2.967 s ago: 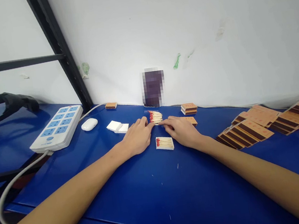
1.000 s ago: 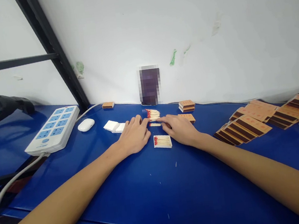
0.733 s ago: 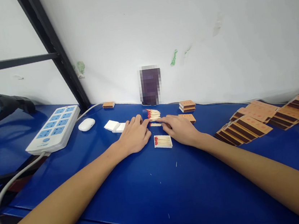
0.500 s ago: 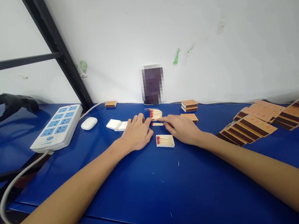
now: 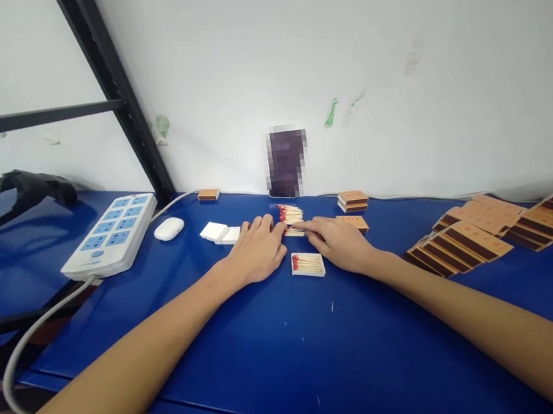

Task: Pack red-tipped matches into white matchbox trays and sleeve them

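Observation:
A pile of red-headed matches (image 5: 291,213) lies on the blue table, with a few matches nearer me between my hands. My left hand (image 5: 260,248) rests palm down with fingers bent and apart, its index fingertip by the red heads. From the other side, my right hand (image 5: 342,242) reaches its outstretched index finger to the plain match ends; its other fingers are curled and partly hidden. Just nearer me sits a white matchbox tray (image 5: 309,273) with a layer of matches in it. White trays (image 5: 215,230) lie left of my left hand, and a matchbox (image 5: 354,223) lies behind my right hand.
Stacked matchboxes (image 5: 353,200) and a single matchbox (image 5: 208,194) stand near the wall. Flat matchbox sleeves (image 5: 462,244) fan out at right. A power strip (image 5: 109,237), a white earphone case (image 5: 169,229) and a black headset (image 5: 27,190) are at left. A blurred dark rectangle (image 5: 287,163) leans on the wall.
My index fingers have shifted slightly over the near matches, and these now lie closer to the pile. The whole view has moved a little; the tray of matches stays in place.

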The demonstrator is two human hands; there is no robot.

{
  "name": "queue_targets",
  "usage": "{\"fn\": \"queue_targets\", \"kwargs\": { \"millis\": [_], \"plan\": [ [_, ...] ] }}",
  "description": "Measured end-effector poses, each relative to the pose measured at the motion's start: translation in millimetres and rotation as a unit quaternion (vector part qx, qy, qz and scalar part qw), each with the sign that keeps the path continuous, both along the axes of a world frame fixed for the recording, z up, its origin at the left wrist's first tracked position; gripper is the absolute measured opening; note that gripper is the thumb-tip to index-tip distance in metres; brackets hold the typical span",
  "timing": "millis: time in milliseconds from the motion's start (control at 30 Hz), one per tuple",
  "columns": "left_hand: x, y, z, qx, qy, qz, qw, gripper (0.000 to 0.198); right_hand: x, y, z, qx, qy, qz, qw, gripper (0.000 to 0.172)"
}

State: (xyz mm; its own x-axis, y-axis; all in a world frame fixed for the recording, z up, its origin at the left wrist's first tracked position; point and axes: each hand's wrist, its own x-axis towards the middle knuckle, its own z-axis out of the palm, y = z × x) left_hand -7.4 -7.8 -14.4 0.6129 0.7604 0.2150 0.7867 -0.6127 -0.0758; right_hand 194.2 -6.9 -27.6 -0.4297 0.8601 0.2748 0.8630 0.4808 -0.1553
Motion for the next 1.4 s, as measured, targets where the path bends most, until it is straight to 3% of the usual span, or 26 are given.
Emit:
{"fn": "queue_targets", "kwargs": {
  "millis": [500, 767, 1400],
  "plan": [
    [0.4, -4.5, 1.5, -0.001, -0.006, 0.009, 1.0, 0.029, -0.4, -1.0, 1.2, 0.005, 0.014, 0.007, 1.0, 0.038],
    [0.4, -4.9, 0.3, -0.006, -0.018, 0.042, 0.999, 0.044, -0.7, -1.7, 1.4, -0.001, 0.02, -0.009, 1.0, 0.038],
    [-0.6, -5.1, 0.9, -0.015, -0.024, 0.039, 0.999, 0.038, -0.7, -1.2, 0.0, 0.002, 0.044, -0.015, 0.999, 0.035]
  ]
}}
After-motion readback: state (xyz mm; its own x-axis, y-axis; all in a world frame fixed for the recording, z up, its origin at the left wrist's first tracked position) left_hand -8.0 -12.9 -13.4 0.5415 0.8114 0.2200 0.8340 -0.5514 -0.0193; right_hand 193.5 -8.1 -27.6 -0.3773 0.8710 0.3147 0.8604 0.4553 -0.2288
